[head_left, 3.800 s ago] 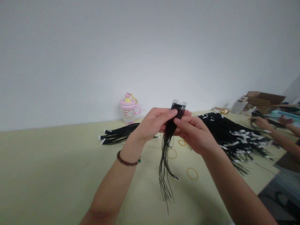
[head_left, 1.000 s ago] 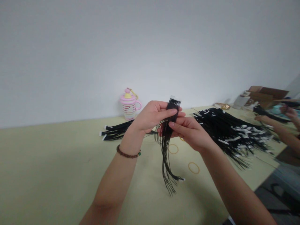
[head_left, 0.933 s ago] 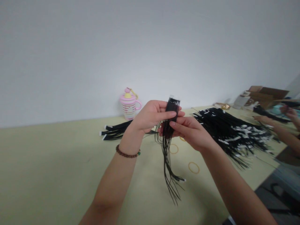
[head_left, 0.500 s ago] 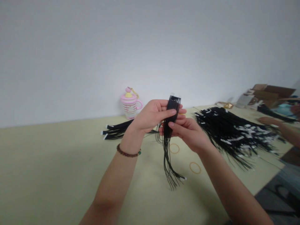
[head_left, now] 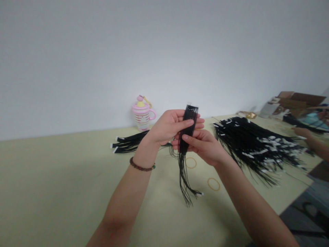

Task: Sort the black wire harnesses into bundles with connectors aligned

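A black cable bundle [head_left: 187, 132] is held upright between my two hands, its white-tipped top end up and its loose wires hanging down. My left hand [head_left: 173, 125] pinches the upper part with the thumb across the front. Lower down, my right hand [head_left: 203, 144] has its thumb on the front of the bundle and fingers behind. Two yellow rubber bands, one just beneath the hands [head_left: 191, 163] and one nearer me [head_left: 214, 184], lie on the table. Several black cables with white ends [head_left: 128, 142] rest to the left, partly behind my left wrist.
A pink striped cup [head_left: 142, 115] stands by the wall. On the right lies a large pile of black cables [head_left: 252, 140] with white connectors. Cardboard boxes [head_left: 298, 103] are at the far right, near another person's hand [head_left: 304, 133].
My right thumb has slid slightly left across the bundle, and the hanging wires have shifted a little. The other person's hand has moved right.
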The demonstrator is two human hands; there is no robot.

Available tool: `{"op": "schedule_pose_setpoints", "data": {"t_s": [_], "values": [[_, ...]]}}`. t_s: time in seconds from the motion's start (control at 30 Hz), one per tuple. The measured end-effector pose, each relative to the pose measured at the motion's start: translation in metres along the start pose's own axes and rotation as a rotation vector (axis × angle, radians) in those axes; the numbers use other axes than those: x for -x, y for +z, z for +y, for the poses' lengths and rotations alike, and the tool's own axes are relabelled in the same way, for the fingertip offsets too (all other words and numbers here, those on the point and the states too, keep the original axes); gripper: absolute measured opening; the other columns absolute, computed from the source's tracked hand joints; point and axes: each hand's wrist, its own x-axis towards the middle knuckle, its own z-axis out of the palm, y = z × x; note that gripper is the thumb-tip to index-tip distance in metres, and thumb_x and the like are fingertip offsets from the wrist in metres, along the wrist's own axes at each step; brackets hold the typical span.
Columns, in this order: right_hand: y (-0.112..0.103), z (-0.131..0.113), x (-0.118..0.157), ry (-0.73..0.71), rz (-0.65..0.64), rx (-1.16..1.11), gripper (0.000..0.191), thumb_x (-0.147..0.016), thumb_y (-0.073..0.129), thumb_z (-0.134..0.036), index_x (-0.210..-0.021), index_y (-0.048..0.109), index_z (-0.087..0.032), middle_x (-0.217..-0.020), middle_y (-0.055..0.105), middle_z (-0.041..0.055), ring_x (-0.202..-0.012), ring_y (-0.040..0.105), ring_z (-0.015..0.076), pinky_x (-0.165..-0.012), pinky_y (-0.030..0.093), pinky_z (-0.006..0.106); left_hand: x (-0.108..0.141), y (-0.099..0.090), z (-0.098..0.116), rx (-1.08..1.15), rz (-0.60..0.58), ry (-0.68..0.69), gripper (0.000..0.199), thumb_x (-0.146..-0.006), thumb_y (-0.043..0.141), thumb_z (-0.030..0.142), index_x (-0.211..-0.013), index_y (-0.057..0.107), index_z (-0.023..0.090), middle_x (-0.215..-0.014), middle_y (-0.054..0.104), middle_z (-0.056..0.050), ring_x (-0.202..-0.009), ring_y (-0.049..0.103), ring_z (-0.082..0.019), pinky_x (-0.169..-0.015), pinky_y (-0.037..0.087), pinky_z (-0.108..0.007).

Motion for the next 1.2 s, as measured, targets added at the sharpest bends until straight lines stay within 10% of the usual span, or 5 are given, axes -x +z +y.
{"op": "schedule_pose_setpoints", "data": {"t_s": [1.2], "values": [[0.006, 0.009, 0.018, 0.100, 0.074, -0.028, 0.023, -0.077, 0.066, -0.032, -0.090, 0.069, -0.013, -0.086, 0.072, 0.0084, -0.074, 0.069, 0.0160, -0.072, 0.057, 0.032, -0.001, -0.009, -0.010, 0.190, -0.192, -0.009, 0.065, -0.079, 0.060, 0.010, -0.136, 0.031, 0.018, -0.120, 0.058, -0.020, -0.104, 0.060, -0.029, -0.087, 0.051, -0.042]]}}
